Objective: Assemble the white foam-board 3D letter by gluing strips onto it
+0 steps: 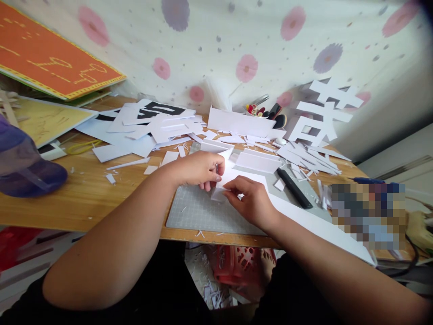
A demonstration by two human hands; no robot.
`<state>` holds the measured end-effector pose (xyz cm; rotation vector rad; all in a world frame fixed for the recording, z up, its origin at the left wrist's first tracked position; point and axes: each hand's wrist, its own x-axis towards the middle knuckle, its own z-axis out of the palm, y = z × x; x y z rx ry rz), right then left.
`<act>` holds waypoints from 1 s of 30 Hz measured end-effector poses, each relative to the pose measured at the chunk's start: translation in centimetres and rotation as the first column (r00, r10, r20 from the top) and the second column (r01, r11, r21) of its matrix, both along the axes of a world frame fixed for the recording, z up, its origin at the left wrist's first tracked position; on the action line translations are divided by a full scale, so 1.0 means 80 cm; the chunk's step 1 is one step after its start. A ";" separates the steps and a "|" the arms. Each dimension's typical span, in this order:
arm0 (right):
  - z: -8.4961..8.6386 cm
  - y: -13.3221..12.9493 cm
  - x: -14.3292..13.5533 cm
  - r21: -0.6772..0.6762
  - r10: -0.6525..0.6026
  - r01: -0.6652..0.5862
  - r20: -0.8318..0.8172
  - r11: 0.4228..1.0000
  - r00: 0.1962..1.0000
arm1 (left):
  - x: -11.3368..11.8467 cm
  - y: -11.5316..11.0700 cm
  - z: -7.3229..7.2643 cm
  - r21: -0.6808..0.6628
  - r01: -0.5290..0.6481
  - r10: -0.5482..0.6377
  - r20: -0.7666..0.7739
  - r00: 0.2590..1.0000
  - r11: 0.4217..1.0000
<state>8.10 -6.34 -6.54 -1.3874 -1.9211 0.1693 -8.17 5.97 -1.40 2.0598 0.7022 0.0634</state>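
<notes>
White foam piece (221, 189) is being pinched by left hand (199, 169) and right hand (250, 201) over mat (199, 212) | black knife (294, 188) is lying at 3 o'clock | risk: piece being creased by overtight grip

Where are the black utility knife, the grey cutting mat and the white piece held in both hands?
black utility knife (295, 188), head view, mid handle
grey cutting mat (196, 210), head view, bare surface
white piece (219, 194), head view, lower edge
</notes>
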 end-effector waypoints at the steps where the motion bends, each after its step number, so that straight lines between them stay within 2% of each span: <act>1: 0.000 0.000 0.000 0.007 0.001 -0.001 0.007 1.000 1.000 | 0.000 0.001 -0.001 -0.002 0.005 -0.005 0.005 1.000 1.000; 8: -0.001 0.000 -0.001 0.042 0.010 -0.012 0.047 0.999 0.999 | 0.001 0.007 -0.010 -0.026 0.015 -0.014 0.028 1.000 1.000; 30: 0.001 0.007 0.004 -0.042 0.041 -0.041 0.002 0.998 0.999 | 0.000 0.002 -0.003 -0.023 0.014 -0.014 0.008 1.000 1.000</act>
